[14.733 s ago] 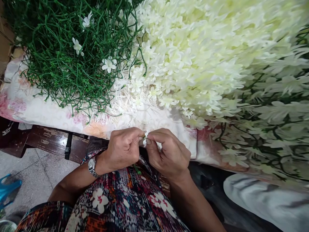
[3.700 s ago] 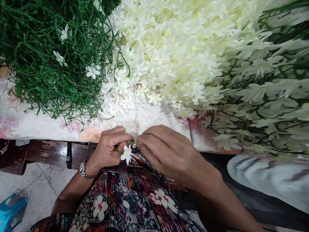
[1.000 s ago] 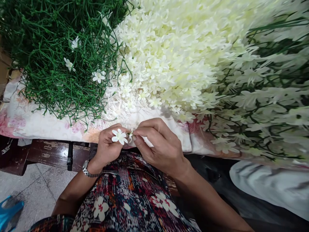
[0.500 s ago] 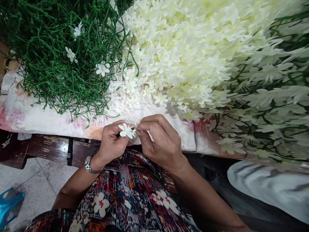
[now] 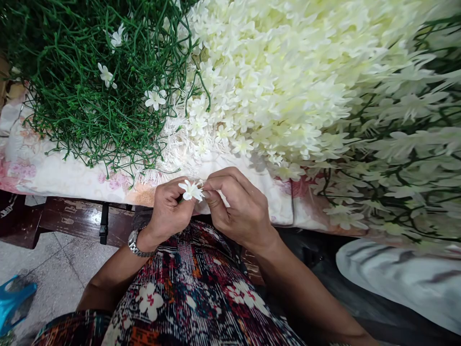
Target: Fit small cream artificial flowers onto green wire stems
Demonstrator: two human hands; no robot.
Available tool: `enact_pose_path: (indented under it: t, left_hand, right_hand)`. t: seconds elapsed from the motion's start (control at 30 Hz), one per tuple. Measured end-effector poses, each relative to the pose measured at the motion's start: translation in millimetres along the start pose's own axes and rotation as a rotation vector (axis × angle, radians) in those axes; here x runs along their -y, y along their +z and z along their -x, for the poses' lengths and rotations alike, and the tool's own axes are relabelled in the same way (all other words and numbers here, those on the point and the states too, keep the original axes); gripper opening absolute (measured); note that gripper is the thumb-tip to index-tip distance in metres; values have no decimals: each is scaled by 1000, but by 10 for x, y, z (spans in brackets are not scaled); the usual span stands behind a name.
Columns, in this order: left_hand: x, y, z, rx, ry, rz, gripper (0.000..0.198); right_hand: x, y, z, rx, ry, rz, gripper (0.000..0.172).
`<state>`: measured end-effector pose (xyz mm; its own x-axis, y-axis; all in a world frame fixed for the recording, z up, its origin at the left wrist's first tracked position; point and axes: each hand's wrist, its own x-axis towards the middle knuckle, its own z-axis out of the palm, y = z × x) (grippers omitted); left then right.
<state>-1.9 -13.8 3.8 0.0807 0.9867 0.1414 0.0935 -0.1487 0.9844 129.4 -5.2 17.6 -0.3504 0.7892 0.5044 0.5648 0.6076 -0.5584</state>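
Observation:
A white artificial flower (image 5: 191,191) is pinched between the thumb and fingers of my left hand (image 5: 172,207), just over the front edge of the cloth. Close at its right side, my right hand (image 5: 239,206) has thumb and forefinger pressed together at the petals' edge. Whatever those fingertips hold is too small to make out. Beyond my hands lies a scatter of thin white stamen-like threads (image 5: 175,139). Green plastic stems (image 5: 90,110) are heaped at the left, with a few white blossoms on them. A large pile of cream-white artificial flowers (image 5: 273,81) fills the middle.
Flowers on green stems (image 5: 399,187) cover the right side. Everything rests on a pale floral cloth (image 5: 72,175). Below its edge are a dark wooden board (image 5: 79,221) with a black buckle strap, a blue plastic object (image 5: 16,300) on the floor, and a whitish rounded object (image 5: 396,283) at right.
Both hands stay together at almost the same place. The flower has turned and shifted slightly up and right, closer to my right fingertips.

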Motion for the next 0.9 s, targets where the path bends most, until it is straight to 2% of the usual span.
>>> enact_pose_path:
  t: [0.47, 0.63, 0.8, 0.9]
  left_hand:
    - [17, 18, -7, -40, -46, 5, 24]
    - [24, -46, 10, -21, -39, 53, 22]
    - [-65, -80, -37, 2, 104, 58, 13]
    - [-129, -52, -80, -10, 181, -1, 8]
  right_hand:
    - [-3, 65, -4, -37, -8, -14, 8]
    - [-8, -40, -28, -8, -34, -109, 7]
    - [18, -231, -89, -9, -34, -118, 16]
    - [24, -298, -98, -65, -61, -43, 15]
